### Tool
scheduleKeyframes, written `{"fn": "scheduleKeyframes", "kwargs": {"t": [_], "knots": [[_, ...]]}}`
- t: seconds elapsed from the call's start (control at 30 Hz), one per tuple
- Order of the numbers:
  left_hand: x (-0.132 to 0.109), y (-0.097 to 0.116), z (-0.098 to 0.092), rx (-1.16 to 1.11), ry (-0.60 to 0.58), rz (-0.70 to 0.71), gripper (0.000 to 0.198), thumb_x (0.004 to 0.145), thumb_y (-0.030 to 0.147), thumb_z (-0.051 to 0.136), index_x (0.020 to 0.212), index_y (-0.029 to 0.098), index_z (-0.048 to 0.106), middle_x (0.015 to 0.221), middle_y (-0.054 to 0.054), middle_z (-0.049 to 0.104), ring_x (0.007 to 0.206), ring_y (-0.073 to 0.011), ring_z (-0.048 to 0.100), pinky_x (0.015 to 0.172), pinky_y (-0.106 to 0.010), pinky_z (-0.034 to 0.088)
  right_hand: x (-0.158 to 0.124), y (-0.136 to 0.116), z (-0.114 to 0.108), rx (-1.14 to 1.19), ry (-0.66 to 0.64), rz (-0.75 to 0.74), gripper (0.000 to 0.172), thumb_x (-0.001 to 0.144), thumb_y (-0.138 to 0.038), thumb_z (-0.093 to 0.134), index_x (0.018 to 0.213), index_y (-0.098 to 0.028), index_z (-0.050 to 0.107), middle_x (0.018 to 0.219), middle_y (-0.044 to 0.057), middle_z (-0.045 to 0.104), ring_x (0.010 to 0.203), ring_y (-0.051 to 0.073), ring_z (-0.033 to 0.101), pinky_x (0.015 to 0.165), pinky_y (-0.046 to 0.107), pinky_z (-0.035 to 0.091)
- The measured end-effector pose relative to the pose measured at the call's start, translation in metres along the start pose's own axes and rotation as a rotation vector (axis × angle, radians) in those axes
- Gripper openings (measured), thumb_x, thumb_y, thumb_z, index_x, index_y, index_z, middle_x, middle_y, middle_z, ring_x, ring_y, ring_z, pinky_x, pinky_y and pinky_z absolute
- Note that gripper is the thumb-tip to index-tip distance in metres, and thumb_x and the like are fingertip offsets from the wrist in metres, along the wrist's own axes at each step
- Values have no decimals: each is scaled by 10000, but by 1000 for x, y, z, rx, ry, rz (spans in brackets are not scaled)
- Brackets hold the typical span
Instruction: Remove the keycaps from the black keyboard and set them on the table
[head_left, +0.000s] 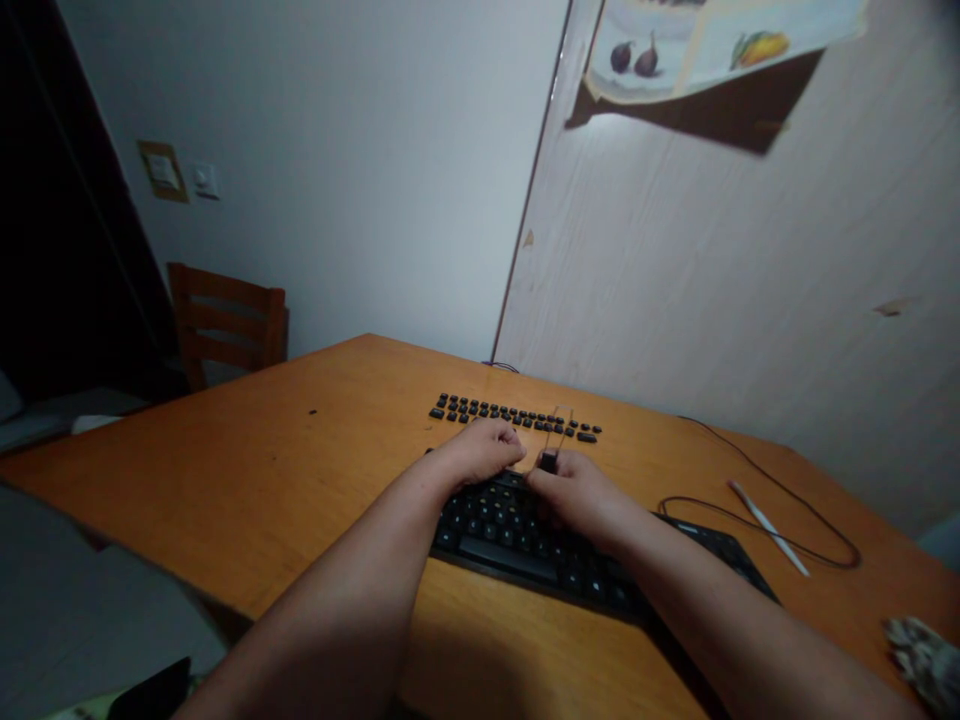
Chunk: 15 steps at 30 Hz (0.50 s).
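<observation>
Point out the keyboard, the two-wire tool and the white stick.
Keyboard [508, 561], head view: on the space bar.
Two-wire tool [549, 461], head view: on its black handle.
White stick [762, 519], head view: mid-shaft.

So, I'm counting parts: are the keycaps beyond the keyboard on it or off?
Off: the keycaps lie in rows on the wooden table, wood showing between them and the keyboard.

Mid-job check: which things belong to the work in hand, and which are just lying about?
Likely in the job:
two-wire tool, in the right hand
black keyboard
loose keycaps, in rows behind it

Seemingly just lying about:
white pen-like stick, right of the keyboard
crumpled item, far right, too blurred to name
</observation>
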<state>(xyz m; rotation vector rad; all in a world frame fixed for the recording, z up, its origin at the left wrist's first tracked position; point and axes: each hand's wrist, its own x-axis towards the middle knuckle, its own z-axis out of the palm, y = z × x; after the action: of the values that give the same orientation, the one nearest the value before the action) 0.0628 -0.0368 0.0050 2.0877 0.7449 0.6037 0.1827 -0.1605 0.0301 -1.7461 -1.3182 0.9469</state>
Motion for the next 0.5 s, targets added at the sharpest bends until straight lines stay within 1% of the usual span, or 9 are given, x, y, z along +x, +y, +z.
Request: {"fn": "scheduleKeyframes", "kwargs": {"t": [0.13,0.23,0.3,0.37,0.43,0.5], "knots": [[-2,2,-2,9,-1,7,198,715,336,579,787,167,655,744,-16,650,707,-156,567,571,-236,367,2,1,-3,57,13,42,99,767,-238,535,682,-206,496,444,-57,515,338,81,420,329,176,266],[-2,2,-2,-3,-12,0,180,710,313,576,779,164,650,699,-4,624,659,-146,539,548,-238,343,6,0,-10,107,86,53,168,752,-250,527,599,-197,480,414,-41,503,310,76,380,311,189,215],[-3,4,-1,-29,-20,-12,162,705,287,568,770,160,645,663,3,598,627,-137,515,530,-235,324,9,-2,-16,128,144,20,208,741,-257,529,552,-194,467,407,-24,506,311,76,376,314,199,217],[-4,6,-1,-91,-17,-17,156,699,258,564,782,155,646,651,7,583,608,-127,499,524,-230,318,10,-3,-20,166,189,-40,213,740,-274,542,558,-191,469,423,-20,517,332,78,396,330,198,245],[-5,11,-1,-194,-16,-16,189,692,241,572,837,152,656,690,2,600,625,-122,511,545,-223,343,11,-3,-21,197,245,-90,205,749,-304,563,601,-189,479,454,-26,531,355,79,413,347,194,272],[-8,17,-1,-320,-46,-12,247,693,227,577,913,152,661,762,-13,631,671,-122,544,591,-221,381,11,-3,-20,200,314,-139,214,763,-348,582,653,-188,493,491,-29,550,380,85,440,364,193,300]]}}
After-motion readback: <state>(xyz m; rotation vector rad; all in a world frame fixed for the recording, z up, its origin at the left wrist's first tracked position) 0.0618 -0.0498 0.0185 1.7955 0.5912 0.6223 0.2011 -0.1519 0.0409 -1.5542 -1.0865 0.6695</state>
